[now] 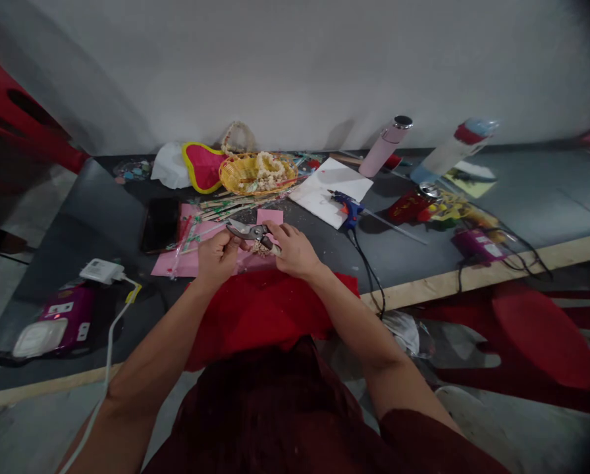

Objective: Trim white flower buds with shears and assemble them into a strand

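My right hand (295, 251) is closed around the handles of a pair of pruning shears (249, 230), their blades pointing left. Close by on the left, my left hand (216, 257) is closed in a pinch near the blades; what its fingers hold is too small to name. A cluster of small cream-coloured beads or buds (260, 249) shows between the hands, partly hidden by the right one. Pink paper (189, 263) lies under the hands, and a red cloth (270, 309) spreads along the table edge in front of me.
Beyond the hands are thin sticks (226, 207) and a yellow woven basket (232, 183). A phone (160, 225) lies left. To the right are a glue gun (347, 209) on white paper (319, 191), a pink flask (384, 146) and a red can (411, 204). A white cable (110, 342) crosses my left arm.
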Available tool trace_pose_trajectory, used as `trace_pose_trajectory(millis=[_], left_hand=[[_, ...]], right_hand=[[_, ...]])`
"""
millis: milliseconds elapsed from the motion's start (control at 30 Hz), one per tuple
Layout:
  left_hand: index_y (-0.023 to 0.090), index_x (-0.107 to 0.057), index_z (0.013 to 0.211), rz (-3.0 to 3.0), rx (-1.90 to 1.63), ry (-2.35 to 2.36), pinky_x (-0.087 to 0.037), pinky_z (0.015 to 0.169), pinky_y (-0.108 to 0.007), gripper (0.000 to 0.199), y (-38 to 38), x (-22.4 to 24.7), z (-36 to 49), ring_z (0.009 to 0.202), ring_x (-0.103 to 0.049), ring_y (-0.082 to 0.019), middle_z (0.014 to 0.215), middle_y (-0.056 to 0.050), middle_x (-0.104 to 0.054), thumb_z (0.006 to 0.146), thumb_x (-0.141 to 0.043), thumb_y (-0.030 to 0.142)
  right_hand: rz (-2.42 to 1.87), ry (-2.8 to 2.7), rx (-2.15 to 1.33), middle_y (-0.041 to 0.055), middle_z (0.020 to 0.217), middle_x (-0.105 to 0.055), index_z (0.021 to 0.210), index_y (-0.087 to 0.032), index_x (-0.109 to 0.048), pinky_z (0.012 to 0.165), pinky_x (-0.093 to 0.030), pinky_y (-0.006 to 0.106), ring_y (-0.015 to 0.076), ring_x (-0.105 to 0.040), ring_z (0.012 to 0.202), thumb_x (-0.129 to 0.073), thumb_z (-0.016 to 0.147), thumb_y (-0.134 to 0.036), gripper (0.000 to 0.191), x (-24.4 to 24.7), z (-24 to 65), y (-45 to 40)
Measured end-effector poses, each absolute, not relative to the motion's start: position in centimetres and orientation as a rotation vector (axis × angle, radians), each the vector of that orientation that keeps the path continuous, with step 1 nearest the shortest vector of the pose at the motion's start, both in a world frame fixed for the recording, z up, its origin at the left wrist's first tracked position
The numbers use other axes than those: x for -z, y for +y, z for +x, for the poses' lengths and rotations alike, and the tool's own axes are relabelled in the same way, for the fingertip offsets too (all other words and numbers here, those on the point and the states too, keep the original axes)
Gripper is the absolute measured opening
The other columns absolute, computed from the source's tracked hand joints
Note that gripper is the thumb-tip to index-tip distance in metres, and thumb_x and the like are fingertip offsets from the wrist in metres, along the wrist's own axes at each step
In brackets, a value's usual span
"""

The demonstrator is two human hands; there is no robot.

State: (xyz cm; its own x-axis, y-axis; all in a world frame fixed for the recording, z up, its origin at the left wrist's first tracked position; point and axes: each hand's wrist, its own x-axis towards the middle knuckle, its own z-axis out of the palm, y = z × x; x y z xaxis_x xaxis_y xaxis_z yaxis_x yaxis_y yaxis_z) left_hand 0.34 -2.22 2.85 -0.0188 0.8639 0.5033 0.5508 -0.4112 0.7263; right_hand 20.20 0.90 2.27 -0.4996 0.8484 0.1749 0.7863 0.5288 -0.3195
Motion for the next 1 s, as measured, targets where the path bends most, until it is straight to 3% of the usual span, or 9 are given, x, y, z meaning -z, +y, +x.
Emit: trace_pose_trajectory(millis=[233,367,500,700,1000], left_hand=[[0.017,-0.064,0.068,2.012,-1.413,1.417,-0.043,0.052,-0.02,0.026,-2.2,-2.8,0.1,0.053,-0.059,-0.01,0.063,-0.002,-0.069,0.087,-0.049,0.025],[0.018,-0.064,0.067,2.015,-1.407,1.464,-0.038,0.047,-0.02,0.025,-2.1,-2.7,-0.1,0.046,-0.053,-0.008,0.057,0.001,-0.065,0.087,-0.051,0.025],[0.018,-0.066,0.081,2.045,-1.386,1.491,-0.041,0.055,-0.021,0.02,-1.9,-2.4,-0.1,0.055,-0.058,-0.01,0.067,-0.001,-0.069,0.089,-0.05,0.027],[0.019,-0.067,0.087,2.102,-1.277,1.573,-0.04,0.058,-0.022,0.021,-1.5,-1.9,0.1,0.061,-0.059,-0.012,0.075,-0.003,-0.07,0.09,-0.049,0.031],[0.02,-0.069,0.097,2.131,-1.046,1.824,-0.044,0.072,-0.026,0.026,-0.6,-0.8,-0.1,0.087,-0.065,-0.019,0.096,-0.006,-0.073,0.09,-0.047,0.031]], right_hand=[[-1.173,-2.527,-0.537,0.0068,0.128,-0.058,0.138,-0.022,-0.038,0.09,-0.047,0.034,0.0212,-0.059,0.104,-0.048,0.076,-0.012,0.063,-2.2,20.7,1.1],[-1.132,-2.48,-0.523,0.0048,0.137,-0.052,0.141,-0.025,-0.035,0.094,-0.047,0.034,0.0217,-0.055,0.116,-0.049,0.079,-0.015,0.064,-2.0,21.0,1.3],[-1.412,-2.285,-0.464,0.0082,0.133,-0.054,0.141,-0.024,-0.038,0.092,-0.048,0.038,0.0244,-0.056,0.115,-0.053,0.085,-0.028,0.058,-1.4,22.4,2.6],[-1.781,-2.13,-0.287,0.011,0.121,-0.06,0.137,-0.024,-0.043,0.087,-0.049,0.044,0.0303,-0.058,0.109,-0.064,0.079,-0.049,0.066,-0.6,24.6,4.3],[-1.992,-2.096,-0.073,0.0131,0.119,-0.06,0.132,-0.024,-0.046,0.085,-0.046,0.043,0.0317,-0.053,0.109,-0.062,0.079,-0.057,0.065,0.0,24.7,4.2]])
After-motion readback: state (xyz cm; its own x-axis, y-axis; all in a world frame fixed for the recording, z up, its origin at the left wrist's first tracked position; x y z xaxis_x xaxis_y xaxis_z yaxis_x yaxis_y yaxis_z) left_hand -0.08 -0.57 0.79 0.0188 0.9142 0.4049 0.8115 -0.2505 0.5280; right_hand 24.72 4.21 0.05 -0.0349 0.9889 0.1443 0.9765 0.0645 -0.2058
